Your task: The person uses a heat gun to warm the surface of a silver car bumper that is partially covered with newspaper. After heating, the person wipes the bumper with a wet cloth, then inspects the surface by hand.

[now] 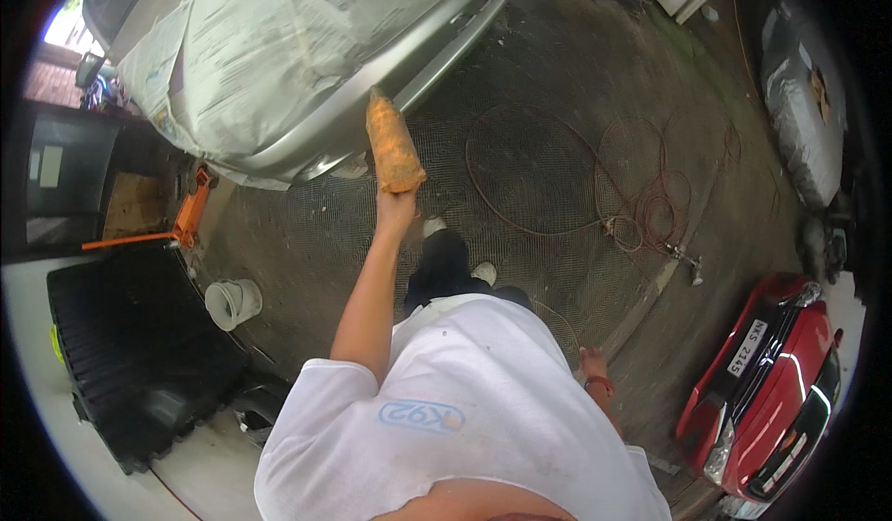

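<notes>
My left arm reaches forward, and my left hand (397,207) is closed round the near end of a long orange, mottled, cylinder-shaped object (392,145) with a dark, narrower tip. What kind of thing it is cannot be made out. Its tip points at the edge of a silver car (358,103), whose top is covered with taped newspaper sheets (269,47). Whether the tip touches the car is unclear. My right hand (593,365) hangs low beside my body, below a red wristband; its fingers are too small to read.
Red hose (641,210) lies coiled on the dark floor at right, near a spray gun (689,265). A white bucket (232,304) and orange jack (192,210) stand left, near a black covered item (139,335). At lower right is a red car (762,382).
</notes>
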`<state>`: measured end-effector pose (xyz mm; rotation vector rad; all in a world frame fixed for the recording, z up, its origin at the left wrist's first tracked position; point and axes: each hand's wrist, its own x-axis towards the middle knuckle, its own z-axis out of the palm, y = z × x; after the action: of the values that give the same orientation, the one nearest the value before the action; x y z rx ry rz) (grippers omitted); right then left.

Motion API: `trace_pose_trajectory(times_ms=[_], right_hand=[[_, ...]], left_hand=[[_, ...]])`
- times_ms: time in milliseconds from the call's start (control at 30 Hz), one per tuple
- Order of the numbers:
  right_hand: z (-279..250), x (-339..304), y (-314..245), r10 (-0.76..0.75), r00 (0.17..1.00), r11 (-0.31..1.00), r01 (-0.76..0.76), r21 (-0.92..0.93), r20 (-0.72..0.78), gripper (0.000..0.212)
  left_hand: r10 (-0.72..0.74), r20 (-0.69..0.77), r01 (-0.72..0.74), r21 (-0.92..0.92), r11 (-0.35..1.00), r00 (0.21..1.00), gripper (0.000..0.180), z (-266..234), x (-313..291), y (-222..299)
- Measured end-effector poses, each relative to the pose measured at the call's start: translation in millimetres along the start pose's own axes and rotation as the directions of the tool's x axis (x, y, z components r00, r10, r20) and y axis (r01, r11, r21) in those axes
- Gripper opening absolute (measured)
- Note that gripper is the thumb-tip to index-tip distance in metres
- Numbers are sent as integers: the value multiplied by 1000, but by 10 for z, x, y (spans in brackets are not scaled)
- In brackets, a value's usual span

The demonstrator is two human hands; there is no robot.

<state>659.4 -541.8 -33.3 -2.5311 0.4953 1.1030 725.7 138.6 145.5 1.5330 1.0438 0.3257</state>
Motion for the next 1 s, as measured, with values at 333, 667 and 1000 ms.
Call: trace_pose_trajectory(times_ms=[333, 667, 1000], right_hand=[[88, 154, -702, -100, 995, 986, 97, 137, 13, 65], [-1252, 187, -1279, -51, 998, 986, 47, 160, 24, 63], [-1870, 1428, -1273, -202, 959, 975, 217, -54, 198, 62]], left_hand=[[238, 105, -235, -36, 971, 966, 62, 1733, 1345, 504], [12, 95, -8, -40, 999, 995, 57, 2670, 1650, 611], [-448, -340, 442, -101, 891, 827, 58, 1288, 457, -1135]])
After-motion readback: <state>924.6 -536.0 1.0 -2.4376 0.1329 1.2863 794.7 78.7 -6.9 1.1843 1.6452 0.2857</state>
